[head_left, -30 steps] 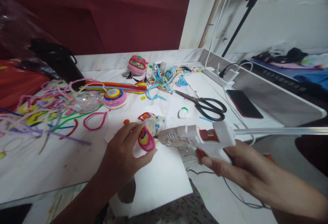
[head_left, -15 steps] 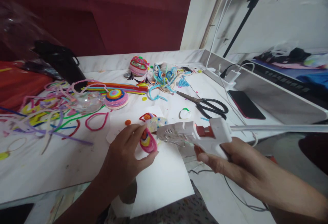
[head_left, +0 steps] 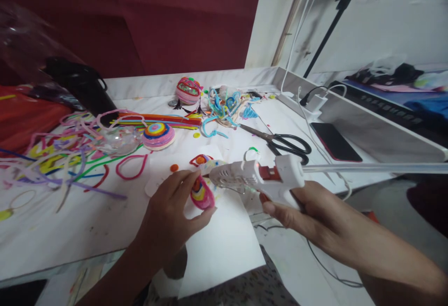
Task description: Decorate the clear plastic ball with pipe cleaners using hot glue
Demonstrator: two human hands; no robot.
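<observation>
We've got the left hand (head_left: 168,215) pinching a coiled pipe-cleaner disc (head_left: 201,194) over white paper (head_left: 224,240) at the tabletop's (head_left: 70,222) near edge; right hand (head_left: 308,208) wrapped round the hot glue gun (head_left: 259,179), nozzle touching the disc. Risk, imo: fingertips v. close, so hot glue could burn them or drip onto the paper.

White counter (head_left: 87,224), cluttered: loose pipe cleaners (head_left: 52,156) at nine o'clock, coiled disc (head_left: 158,136) near centre, scissors (head_left: 280,143) at two o'clock, dark phone (head_left: 335,141) at three, white paper sheet (head_left: 224,245) at six.
</observation>
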